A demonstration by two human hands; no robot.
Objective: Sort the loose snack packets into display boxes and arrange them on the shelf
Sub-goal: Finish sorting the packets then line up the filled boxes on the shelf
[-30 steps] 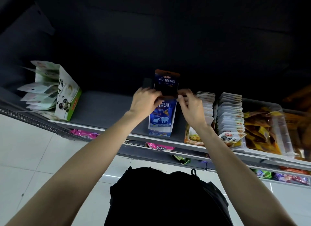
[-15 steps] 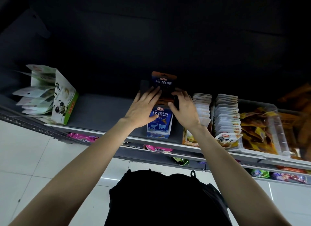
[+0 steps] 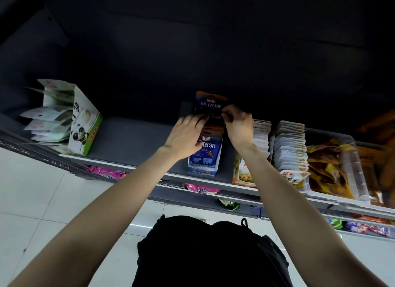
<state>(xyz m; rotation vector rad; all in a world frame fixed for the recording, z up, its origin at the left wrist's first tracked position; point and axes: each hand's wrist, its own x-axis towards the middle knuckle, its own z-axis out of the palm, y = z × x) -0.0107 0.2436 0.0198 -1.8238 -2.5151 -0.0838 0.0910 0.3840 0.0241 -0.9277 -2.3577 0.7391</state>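
Your left hand (image 3: 185,135) lies spread on the blue display box (image 3: 204,156) at the front edge of the shelf (image 3: 132,141); your right hand (image 3: 237,124) pinches its upright flap (image 3: 210,103).

Both bare forearms run from the lower corners of the frame up toward its centre, converging. The left hand (image 3: 185,135) lies palm down, fingers stretched forward and slightly spread. The right hand (image 3: 237,124), just right of it, is curled, its thumb and fingertips (image 3: 224,115) pinched together toward the left hand.
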